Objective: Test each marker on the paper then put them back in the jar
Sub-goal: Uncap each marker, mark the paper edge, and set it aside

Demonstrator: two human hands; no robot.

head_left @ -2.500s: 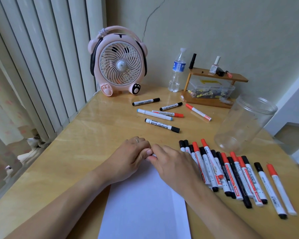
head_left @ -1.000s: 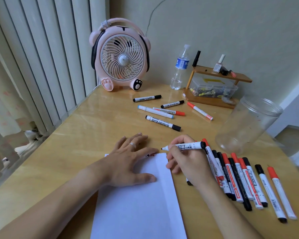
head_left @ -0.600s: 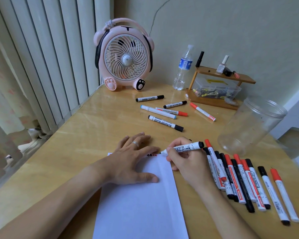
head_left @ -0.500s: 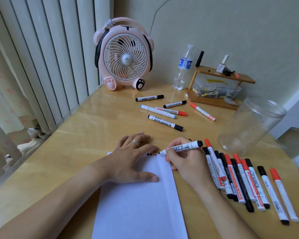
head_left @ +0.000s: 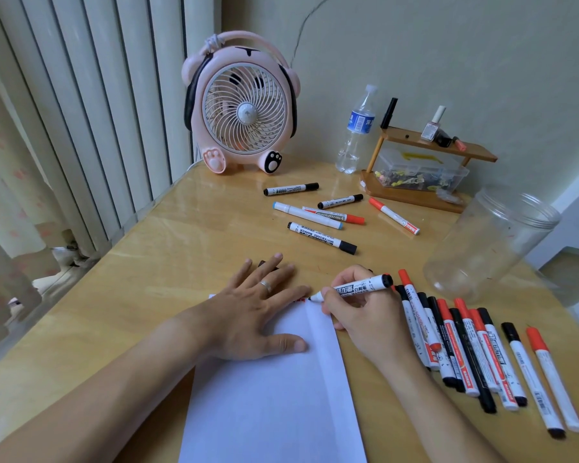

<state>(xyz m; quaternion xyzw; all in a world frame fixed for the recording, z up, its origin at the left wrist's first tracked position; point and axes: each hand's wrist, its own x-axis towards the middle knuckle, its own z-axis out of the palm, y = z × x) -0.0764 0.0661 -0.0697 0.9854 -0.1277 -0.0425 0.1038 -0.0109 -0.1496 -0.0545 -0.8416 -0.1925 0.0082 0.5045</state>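
Note:
A white sheet of paper [head_left: 274,389] lies on the wooden table in front of me. My left hand [head_left: 248,315] presses flat on its upper left part, fingers spread. My right hand [head_left: 358,315] grips an uncapped black whiteboard marker [head_left: 358,288], its tip touching the paper's top edge beside small red and black marks. A row of several capped red and black markers [head_left: 465,349] lies to the right of the paper. Several more markers [head_left: 318,217] lie farther back. The clear plastic jar [head_left: 485,242] stands empty and open at the right.
A pink desk fan [head_left: 241,108] stands at the back, a water bottle [head_left: 356,128] and a small wooden shelf [head_left: 422,168] with a plastic box to its right. Vertical blinds run along the table's left edge. A dark cap lies under my left fingers.
My hands pulled the cap off the marker. My left hand then flattened on the paper, and my right hand brought the marker tip down to the paper's top edge.

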